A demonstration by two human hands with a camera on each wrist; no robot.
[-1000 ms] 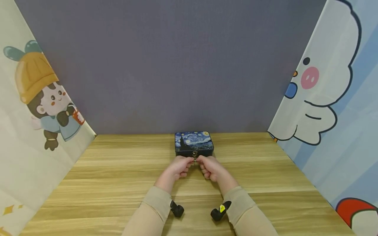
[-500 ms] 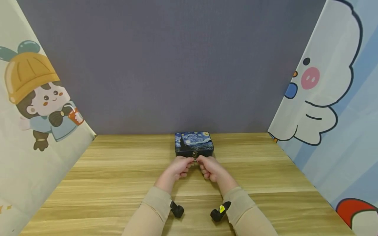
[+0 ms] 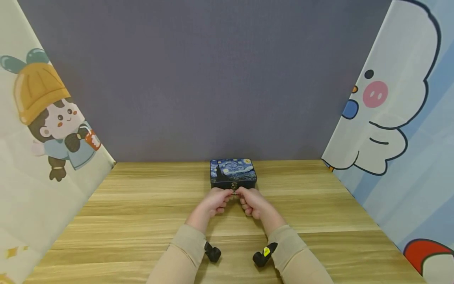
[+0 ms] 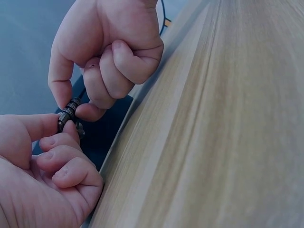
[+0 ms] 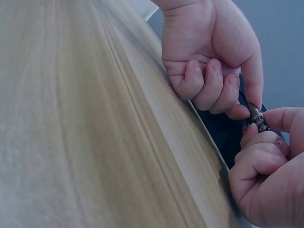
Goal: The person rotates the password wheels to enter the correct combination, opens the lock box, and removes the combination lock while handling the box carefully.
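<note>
A dark tin box point(image 3: 233, 172) with a swirling blue night-sky picture on its lid stands closed near the back of the table. On its front is a brass-coloured clasp point(image 3: 234, 185). A small combination padlock point(image 4: 69, 114) with ridged number dials hangs there. My left hand point(image 3: 214, 200) pinches one end of this padlock between thumb and index finger. The other end is pinched by my right hand point(image 3: 253, 202). In the right wrist view the dial rings of the padlock point(image 5: 257, 118) show between both hands' fingertips. The remaining fingers of both hands are curled in. The shackle is mostly hidden.
The wood-grain table point(image 3: 142, 221) reaches back to a grey panel point(image 3: 220, 79). Printed cartoon curtains point(image 3: 21, 189) flank it on the left and right. Black wrist cameras point(image 3: 213, 252) sit on both sleeves.
Both hands and the tin box keep their places. The side curtains have swayed slightly.
</note>
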